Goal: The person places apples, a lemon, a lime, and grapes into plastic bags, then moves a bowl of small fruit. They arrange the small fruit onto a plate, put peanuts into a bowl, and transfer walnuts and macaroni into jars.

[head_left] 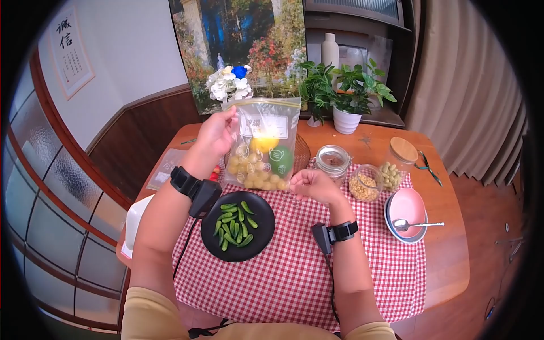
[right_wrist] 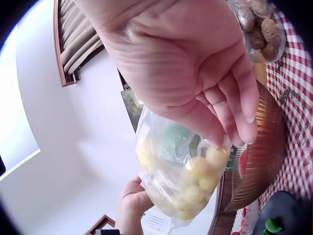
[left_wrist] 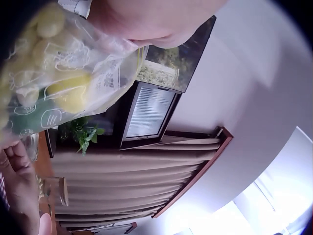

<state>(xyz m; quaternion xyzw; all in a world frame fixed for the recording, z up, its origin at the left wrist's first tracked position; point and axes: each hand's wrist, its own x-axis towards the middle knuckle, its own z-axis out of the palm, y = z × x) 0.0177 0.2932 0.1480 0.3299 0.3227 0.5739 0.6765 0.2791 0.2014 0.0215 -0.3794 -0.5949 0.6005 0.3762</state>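
A clear zip bag (head_left: 266,122) hangs upright above the table, holding pale round fruits (head_left: 249,167), a yellow item (head_left: 264,143) and a green item (head_left: 282,161). My left hand (head_left: 216,133) grips its upper left edge near the zip. At the lower right corner, my right hand (head_left: 314,186) pinches the plastic between thumb and fingers. The right wrist view shows this pinch beside the pale fruits (right_wrist: 198,183), with the right hand (right_wrist: 181,63) over the bag. In the left wrist view the left hand (left_wrist: 146,19) covers part of the bag's top.
Below the bag, a black plate (head_left: 238,249) of small green vegetables stands on a checked cloth (head_left: 294,255). A ribbed bowl (head_left: 303,153) is behind the bag. To the right are several jars, one with a wooden lid (head_left: 403,150), and a pink bowl (head_left: 409,205) with a spoon (head_left: 419,224).
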